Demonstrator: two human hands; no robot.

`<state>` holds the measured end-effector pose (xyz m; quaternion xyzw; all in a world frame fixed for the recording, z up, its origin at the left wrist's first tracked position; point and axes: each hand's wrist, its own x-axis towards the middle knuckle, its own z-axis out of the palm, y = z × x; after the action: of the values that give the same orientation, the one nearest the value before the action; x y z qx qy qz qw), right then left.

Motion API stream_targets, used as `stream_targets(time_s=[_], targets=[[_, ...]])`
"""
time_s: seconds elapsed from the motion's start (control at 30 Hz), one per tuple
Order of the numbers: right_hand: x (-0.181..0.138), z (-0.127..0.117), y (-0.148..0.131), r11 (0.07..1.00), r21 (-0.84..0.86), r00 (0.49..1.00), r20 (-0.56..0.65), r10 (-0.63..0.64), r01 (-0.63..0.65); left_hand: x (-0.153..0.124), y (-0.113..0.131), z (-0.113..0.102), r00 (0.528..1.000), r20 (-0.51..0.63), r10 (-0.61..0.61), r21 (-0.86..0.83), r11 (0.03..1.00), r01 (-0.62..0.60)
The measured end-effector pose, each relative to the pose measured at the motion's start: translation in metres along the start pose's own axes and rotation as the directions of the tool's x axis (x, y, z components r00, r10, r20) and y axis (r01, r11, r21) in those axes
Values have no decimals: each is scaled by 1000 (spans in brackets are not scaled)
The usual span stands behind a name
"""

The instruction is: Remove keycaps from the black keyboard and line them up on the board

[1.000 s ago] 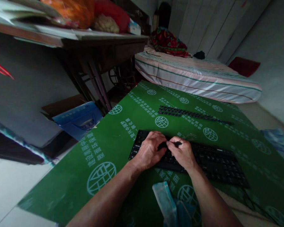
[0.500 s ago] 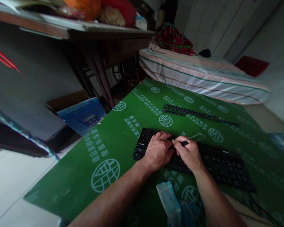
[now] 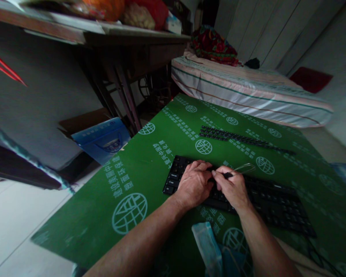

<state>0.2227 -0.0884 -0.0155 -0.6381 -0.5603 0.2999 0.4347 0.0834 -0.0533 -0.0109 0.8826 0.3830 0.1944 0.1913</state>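
A black computer keyboard (image 3: pixel 281 202) lies at a slant on the green table. My left hand (image 3: pixel 195 182) presses on its left half with bent fingers held close together, the fingertips partly hidden. Right beside it, my right hand (image 3: pixel 230 184) is closed in a pinch on a wire keycap puller (image 3: pixel 228 175). The puller has a dark handle, and its thin wire loop sticks out to the right above the keyboard. Both hands' fingertips nearly meet over the keys, and what lies under them is hidden.
Several black keycaps (image 3: pixel 242 137) stand in rows behind the keyboard on the green tabletop (image 3: pixel 167 154). A light blue face mask (image 3: pixel 209 246) lies near the front edge. A cable (image 3: pixel 317 254) runs off at right. Beyond are a bed (image 3: pixel 248 84) and a cluttered desk (image 3: pixel 127 34).
My hands stay at the same place on the keyboard, with the puller's wire loop shifted only slightly. The whole view has moved a little.
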Motion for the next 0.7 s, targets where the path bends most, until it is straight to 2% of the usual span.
stream_targets(time_s=[0.7], targets=[[0,-1,1,999,21,1000,-4,28,-27,1,2,1,1000,-15,-14,10,1000,14]])
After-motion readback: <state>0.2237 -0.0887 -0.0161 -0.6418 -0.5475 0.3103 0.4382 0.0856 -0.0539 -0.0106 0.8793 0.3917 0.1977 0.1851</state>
